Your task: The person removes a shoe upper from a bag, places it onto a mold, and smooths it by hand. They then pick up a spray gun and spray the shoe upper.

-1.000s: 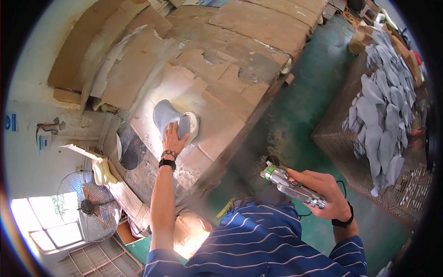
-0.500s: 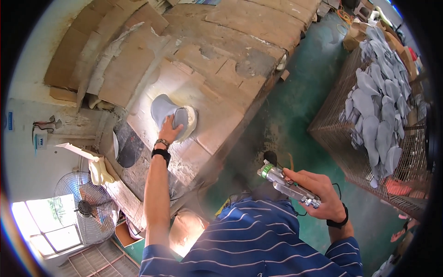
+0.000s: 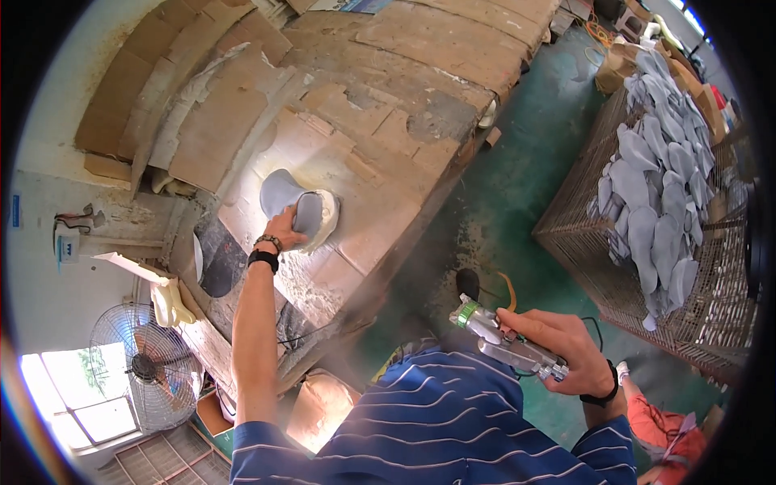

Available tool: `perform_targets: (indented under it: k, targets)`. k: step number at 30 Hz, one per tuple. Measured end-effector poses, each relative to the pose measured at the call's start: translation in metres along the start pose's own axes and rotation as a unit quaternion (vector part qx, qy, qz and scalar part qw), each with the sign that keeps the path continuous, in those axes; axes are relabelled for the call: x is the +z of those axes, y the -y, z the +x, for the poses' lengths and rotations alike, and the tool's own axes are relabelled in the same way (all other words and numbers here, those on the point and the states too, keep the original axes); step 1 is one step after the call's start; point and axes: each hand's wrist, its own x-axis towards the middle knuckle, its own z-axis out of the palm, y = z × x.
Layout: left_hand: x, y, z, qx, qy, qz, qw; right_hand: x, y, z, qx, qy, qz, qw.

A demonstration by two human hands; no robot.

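A pile of grey insoles [image 3: 280,191] with a crusted cream edge lies on the cardboard-covered bench, left of centre. My left hand [image 3: 283,229] is at its near side, fingers bent over the rim of the top insole and the thumb hidden from view. A metal spray gun [image 3: 490,326] with a green ring is gripped in my right hand [image 3: 559,343], in front of my body and away from the bench. Its nozzle end points toward the upper left.
A wire crate [image 3: 575,230] heaped with grey insoles [image 3: 638,194] stands to the right on the green floor. At the left are a round fan [image 3: 147,365] and cream foot-shaped forms [image 3: 171,303]. Another person in red clothing [image 3: 667,432] is at the lower right.
My left hand has drawn back slightly, from lying across the top insole to its near edge. The spray gun stays nearly where it was. A person in red has come into view at the lower right.
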Motion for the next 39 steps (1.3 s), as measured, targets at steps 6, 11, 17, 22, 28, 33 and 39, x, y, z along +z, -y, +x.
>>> perform_targets:
  k: [6, 11, 17, 22, 28, 33, 39]
  targets:
    - [0.013, 0.004, -0.005, 0.032, 0.015, -0.036, 0.999, -0.003, -0.004, 0.002, -0.010, 0.006, -0.001, 1.000]
    - [0.039, -0.007, -0.019, 0.025, -0.069, -0.055, 0.996, -0.007, 0.005, 0.003, -0.027, 0.017, 0.033, 0.999]
    - [0.047, -0.022, -0.035, -0.015, -0.145, -0.072, 0.987, -0.019, 0.018, 0.004, -0.016, 0.055, 0.032, 0.998]
    - [0.052, -0.032, -0.055, 0.003, -0.290, -0.110, 0.951, -0.034, 0.039, 0.007, 0.000, 0.078, 0.017, 0.997]
    - [0.061, -0.039, -0.077, -0.087, -0.322, 0.014, 0.943, -0.031, 0.059, 0.017, -0.018, 0.079, -0.055, 0.995]
    - [0.087, -0.036, -0.138, -0.053, -0.443, -0.118, 0.887, -0.032, 0.071, 0.024, -0.030, 0.124, -0.088, 0.988]
    - [0.191, 0.010, -0.204, -0.145, -0.395, -0.249, 0.872, -0.029, 0.084, 0.033, -0.048, 0.124, -0.150, 0.980]
